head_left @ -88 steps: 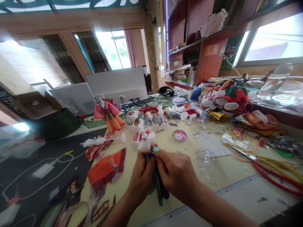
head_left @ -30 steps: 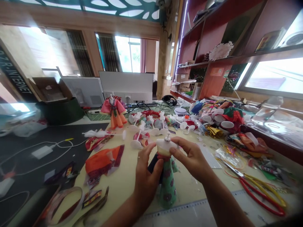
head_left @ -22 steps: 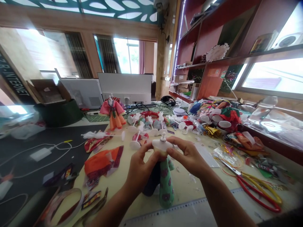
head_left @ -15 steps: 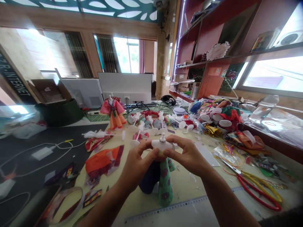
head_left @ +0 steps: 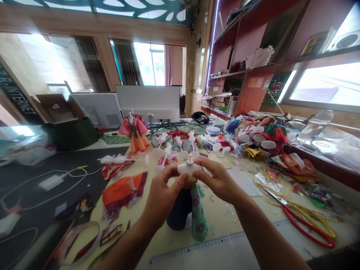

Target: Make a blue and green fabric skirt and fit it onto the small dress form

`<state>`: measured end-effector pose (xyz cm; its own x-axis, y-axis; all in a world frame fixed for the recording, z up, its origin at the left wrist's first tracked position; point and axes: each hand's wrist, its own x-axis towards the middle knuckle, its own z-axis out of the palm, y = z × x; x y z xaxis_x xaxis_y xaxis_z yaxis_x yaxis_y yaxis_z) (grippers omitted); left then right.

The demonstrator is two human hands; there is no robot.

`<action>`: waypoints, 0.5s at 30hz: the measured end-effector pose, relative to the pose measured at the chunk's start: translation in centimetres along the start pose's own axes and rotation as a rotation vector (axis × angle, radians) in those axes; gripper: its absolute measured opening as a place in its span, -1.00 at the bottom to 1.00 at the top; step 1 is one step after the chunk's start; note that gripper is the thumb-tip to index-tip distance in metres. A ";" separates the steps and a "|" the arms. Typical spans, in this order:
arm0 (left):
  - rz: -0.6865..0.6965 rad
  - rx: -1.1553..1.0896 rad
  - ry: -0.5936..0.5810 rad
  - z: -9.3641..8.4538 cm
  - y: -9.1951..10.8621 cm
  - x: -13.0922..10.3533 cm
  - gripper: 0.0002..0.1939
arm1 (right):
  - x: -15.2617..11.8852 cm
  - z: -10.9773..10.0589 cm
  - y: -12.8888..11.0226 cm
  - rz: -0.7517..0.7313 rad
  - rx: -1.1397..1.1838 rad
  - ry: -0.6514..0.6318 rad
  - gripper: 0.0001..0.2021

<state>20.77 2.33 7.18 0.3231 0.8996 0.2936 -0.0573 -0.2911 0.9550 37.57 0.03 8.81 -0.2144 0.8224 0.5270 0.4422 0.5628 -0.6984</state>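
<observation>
Between my two hands, a small dress form [head_left: 188, 168] with a white top and a knobbed neck stands upright over the table. A dark blue skirt [head_left: 178, 213] hangs from it, with a green flowered cloth piece [head_left: 199, 217] down its right side. My left hand [head_left: 165, 187] pinches the form's left side between thumb and fingers. On the other side, my right hand [head_left: 218, 180] has its thumb and fingertips closed at the form's shoulder. The form's waist is hidden behind my fingers.
A dressed form in pink and orange [head_left: 134, 133] stands at the back left. Orange cloth [head_left: 123, 191] lies left, scissors [head_left: 306, 221] right, and a clear ruler [head_left: 197, 247] in front. White bare forms [head_left: 177, 144] and a cloth heap [head_left: 258, 135] lie behind.
Both hands have shifted slightly left with the dress form. The green flowered piece now hangs a little further right, its lower end swung outward.
</observation>
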 end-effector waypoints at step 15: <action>0.062 0.219 0.193 1.0 -2.7 -1.9 -0.69 | -0.7 2.2 -2.0 0.037 -0.368 0.260 -0.89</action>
<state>21.30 1.11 4.00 0.1390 0.9169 0.3742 0.1407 -0.3923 0.9090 34.89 -1.49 8.76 0.0121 0.7668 0.6418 0.7354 0.4280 -0.5253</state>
